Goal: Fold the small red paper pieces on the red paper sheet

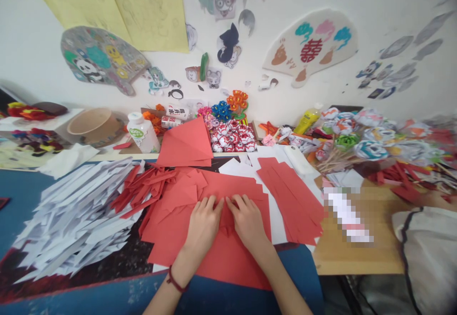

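My left hand (204, 222), with a dark red cord on its wrist, and my right hand (249, 219) face each other over a spread of red paper sheets (232, 267). Between them is a small piece of red paper (227, 220), hard to tell apart from the red sheets under it. Thumbs and forefingers of both hands close on its upper corners, the other fingers curled. Just left of my left hand lie smaller red sheets (182, 198). Folded red paper strips (146, 186) are heaped beyond them.
A large pile of folded white paper strips (85, 215) covers the left side. Cut red paper strips (291, 200) lie at right beside a white phone-like object (299, 161). A white bottle (143, 134) and paper flowers (233, 136) stand along the wall. Someone's pale sleeve (432, 253) is at far right.
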`<action>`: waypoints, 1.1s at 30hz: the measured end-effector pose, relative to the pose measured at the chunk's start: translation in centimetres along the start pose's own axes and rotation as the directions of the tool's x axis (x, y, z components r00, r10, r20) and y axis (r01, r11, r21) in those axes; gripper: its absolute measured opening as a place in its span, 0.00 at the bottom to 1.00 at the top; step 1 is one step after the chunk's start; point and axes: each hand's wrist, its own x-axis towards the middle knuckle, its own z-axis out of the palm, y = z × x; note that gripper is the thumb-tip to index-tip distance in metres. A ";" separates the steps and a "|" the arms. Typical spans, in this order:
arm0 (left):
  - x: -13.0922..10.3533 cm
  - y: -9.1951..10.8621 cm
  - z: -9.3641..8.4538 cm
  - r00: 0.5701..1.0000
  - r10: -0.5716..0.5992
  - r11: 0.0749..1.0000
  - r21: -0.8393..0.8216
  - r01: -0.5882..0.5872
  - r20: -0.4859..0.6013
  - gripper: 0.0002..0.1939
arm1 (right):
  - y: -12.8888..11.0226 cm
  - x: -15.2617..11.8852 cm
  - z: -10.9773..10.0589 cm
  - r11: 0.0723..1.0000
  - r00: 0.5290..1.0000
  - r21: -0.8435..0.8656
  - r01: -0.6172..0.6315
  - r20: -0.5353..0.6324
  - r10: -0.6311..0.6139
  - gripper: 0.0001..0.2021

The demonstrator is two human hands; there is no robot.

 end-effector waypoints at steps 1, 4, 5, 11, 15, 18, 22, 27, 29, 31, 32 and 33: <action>0.0 0.0 0.1 1.000 0.002 1.000 -0.003 -0.002 0.005 0.17 | -0.1 0.1 -0.1 1.000 1.000 -0.002 -0.001 0.015 0.001 0.20; 0.1 0.1 0.3 1.000 -0.006 1.000 -0.015 0.006 0.010 0.18 | -0.2 0.3 -0.2 0.999 0.999 -0.039 -0.003 0.053 0.005 0.20; 0.2 0.1 0.4 1.000 -0.008 1.000 -0.012 0.009 0.011 0.18 | -0.3 0.4 -0.3 0.998 0.998 -0.055 -0.002 0.062 0.006 0.19; -0.3 0.2 0.1 0.999 0.004 0.999 0.040 -0.006 0.041 0.21 | 0.0 0.5 -0.9 0.994 0.996 -0.103 0.034 0.087 -0.025 0.16; -1.0 0.5 -0.2 1.000 0.002 0.999 0.041 -0.002 0.004 0.21 | 0.4 -0.8 -1.5 0.995 0.997 -0.087 0.054 0.059 -0.049 0.15; -1.5 0.6 -0.2 1.000 -0.006 0.998 0.070 0.007 -0.004 0.19 | 0.6 -1.9 -1.9 0.995 0.998 -0.090 0.054 0.047 -0.050 0.14; -2.0 0.4 -0.1 0.999 0.031 0.998 0.054 -0.029 -0.043 0.15 | 0.6 -2.5 -2.2 0.991 0.997 -0.119 0.058 0.048 -0.053 0.15; -1.7 0.5 -0.9 0.982 -0.171 0.978 -0.138 0.159 -0.079 0.15 | 0.3 -1.9 -2.2 0.998 0.999 -0.055 0.039 0.028 -0.037 0.14; -1.0 0.6 -1.2 0.960 -0.278 0.939 -0.223 0.263 -0.036 0.15 | 0.3 -1.4 -2.0 0.999 1.000 0.039 -0.015 0.009 0.014 0.14; -0.2 0.7 -1.2 0.946 -0.324 0.908 -0.273 0.318 0.022 0.13 | 0.3 -1.0 -1.9 0.984 0.996 0.155 -0.091 0.007 0.091 0.14; 0.2 0.7 -1.1 0.943 -0.329 0.898 -0.293 0.329 0.051 0.12 | 0.3 -0.7 -1.9 0.968 0.991 0.215 -0.131 0.016 0.131 0.14; 0.5 0.7 -1.0 0.943 -0.323 0.888 -0.319 0.331 0.079 0.11 | 0.4 -0.4 -2.0 0.946 0.985 0.276 -0.171 0.030 0.169 0.13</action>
